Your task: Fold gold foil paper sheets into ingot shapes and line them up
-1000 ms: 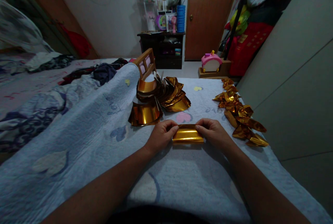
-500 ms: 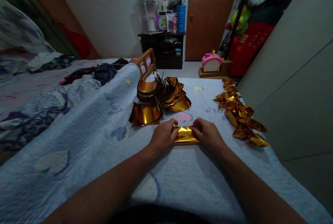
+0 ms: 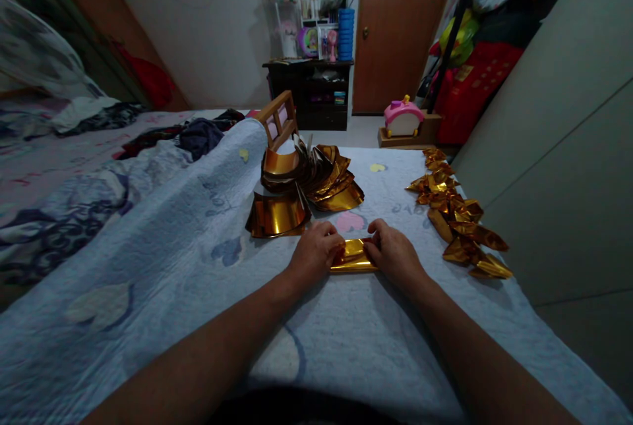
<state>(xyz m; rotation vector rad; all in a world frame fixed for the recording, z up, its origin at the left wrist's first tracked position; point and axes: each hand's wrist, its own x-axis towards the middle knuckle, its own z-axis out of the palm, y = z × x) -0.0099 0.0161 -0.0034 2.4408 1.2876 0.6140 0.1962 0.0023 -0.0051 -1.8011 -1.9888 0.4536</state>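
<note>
A folded strip of shiny gold paper (image 3: 353, 260) lies on the pale blue quilt (image 3: 346, 326), between my two hands. My left hand (image 3: 316, 252) pinches its left end, fingers curled together over the top. At the right end my right hand (image 3: 394, 252) grips the paper with thumb and curved fingers. Beyond my left hand, fanned stacks of flat gold sheets (image 3: 279, 214) spread over the quilt. Folded gold paper pieces (image 3: 455, 221) lie in a heap along the right edge.
A small wooden rail (image 3: 279, 118) rises behind the sheets. Bunched bedding and clothes (image 3: 198, 138) lie at the left. Past the quilt's far edge are a pink toy (image 3: 403, 116) and a dark shelf (image 3: 309, 95). A pale cabinet (image 3: 568, 148) borders the right side.
My left hand has shifted slightly right over the strip, and its fingers have closed in. My right hand has moved slightly. The strip's upper fold looks different.
</note>
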